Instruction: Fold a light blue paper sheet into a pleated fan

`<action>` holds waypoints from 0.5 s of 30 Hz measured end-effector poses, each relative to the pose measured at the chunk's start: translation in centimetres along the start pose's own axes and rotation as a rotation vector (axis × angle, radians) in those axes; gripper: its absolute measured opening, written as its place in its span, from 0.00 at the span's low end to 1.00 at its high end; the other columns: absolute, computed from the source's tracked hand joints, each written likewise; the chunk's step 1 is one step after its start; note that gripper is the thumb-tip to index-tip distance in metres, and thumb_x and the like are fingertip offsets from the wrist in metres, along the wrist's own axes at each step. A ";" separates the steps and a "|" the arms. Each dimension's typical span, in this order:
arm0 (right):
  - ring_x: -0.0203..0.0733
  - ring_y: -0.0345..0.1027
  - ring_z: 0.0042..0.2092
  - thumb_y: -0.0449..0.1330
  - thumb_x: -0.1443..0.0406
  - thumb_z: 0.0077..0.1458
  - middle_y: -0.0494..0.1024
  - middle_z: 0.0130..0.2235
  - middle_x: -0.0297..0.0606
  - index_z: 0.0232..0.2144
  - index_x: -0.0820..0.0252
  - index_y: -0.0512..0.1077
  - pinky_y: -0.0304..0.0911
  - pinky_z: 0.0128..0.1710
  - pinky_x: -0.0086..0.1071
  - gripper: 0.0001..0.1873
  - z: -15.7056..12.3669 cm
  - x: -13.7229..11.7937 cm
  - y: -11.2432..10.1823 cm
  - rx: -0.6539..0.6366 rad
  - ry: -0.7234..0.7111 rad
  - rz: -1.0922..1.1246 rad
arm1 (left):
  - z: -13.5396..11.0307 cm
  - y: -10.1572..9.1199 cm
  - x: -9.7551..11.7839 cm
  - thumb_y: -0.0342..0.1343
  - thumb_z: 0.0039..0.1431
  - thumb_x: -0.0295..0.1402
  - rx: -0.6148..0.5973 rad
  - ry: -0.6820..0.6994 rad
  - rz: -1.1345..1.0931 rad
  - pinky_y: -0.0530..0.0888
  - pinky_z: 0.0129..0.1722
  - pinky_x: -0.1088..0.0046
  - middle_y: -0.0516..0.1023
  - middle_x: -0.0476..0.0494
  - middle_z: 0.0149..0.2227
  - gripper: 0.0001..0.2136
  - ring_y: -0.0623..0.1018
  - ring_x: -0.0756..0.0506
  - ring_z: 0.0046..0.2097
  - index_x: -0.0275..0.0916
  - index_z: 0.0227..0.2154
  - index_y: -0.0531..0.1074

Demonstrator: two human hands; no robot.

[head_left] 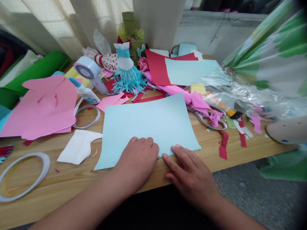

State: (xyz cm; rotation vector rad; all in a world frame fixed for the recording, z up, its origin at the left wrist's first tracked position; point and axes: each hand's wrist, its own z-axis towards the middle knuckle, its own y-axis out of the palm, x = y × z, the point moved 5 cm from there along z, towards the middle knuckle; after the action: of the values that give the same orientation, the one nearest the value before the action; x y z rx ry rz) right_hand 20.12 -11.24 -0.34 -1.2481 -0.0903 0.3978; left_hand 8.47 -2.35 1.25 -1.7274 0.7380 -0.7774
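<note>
I've got the left hand (136,158) resting, fingers gently curved, on a pale blue cardstock sheet (146,127) by the wooden table's (64,188) front edge; the right hand (189,174) lies spread, fingertips on the sheet's lower edge.

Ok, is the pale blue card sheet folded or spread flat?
Spread flat: the pale blue card sheet shows no crease, left hand and right hand on its near edge.

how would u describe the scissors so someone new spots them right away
On the wooden table, find the large pale blue sheet at the front. Just right of its upper right corner lie the scissors, with pink paper scraps bunched on them. Their shiny metal loop handles set them apart from the paper around them.
</note>
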 end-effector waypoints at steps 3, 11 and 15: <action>0.55 0.63 0.55 0.55 0.59 0.58 0.70 0.53 0.50 0.51 0.57 0.70 0.65 0.50 0.50 0.20 0.1 0.0 0.0 -0.005 -0.003 -0.002 | -0.3 0.1 -0.6 0.47 0.62 0.31 -0.008 -0.043 -0.008 0.65 0.37 0.60 0.73 0.41 0.34 0.08 0.73 0.40 0.38 0.37 0.31 0.69; 0.57 0.62 0.54 0.55 0.56 0.58 0.69 0.53 0.50 0.53 0.53 0.68 0.64 0.50 0.52 0.22 0.2 -0.2 0.1 -0.062 0.003 -0.002 | -0.7 -0.1 -0.9 0.47 0.63 0.32 -0.004 -0.068 -0.016 0.64 0.39 0.61 0.73 0.42 0.35 0.09 0.73 0.41 0.39 0.37 0.32 0.70; 0.60 0.62 0.53 0.55 0.51 0.56 0.68 0.52 0.51 0.54 0.48 0.67 0.64 0.47 0.55 0.25 0.4 -0.5 0.1 -0.096 0.001 -0.012 | -0.7 -0.2 -0.8 0.46 0.63 0.31 0.011 -0.069 0.016 0.64 0.39 0.60 0.74 0.41 0.35 0.09 0.73 0.40 0.38 0.37 0.32 0.71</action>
State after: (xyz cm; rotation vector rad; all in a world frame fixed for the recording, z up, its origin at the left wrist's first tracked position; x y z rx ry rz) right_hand 19.51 -11.06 -0.20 -1.3417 -0.1171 0.3865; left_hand 7.50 -2.09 1.49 -1.7282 0.6987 -0.7065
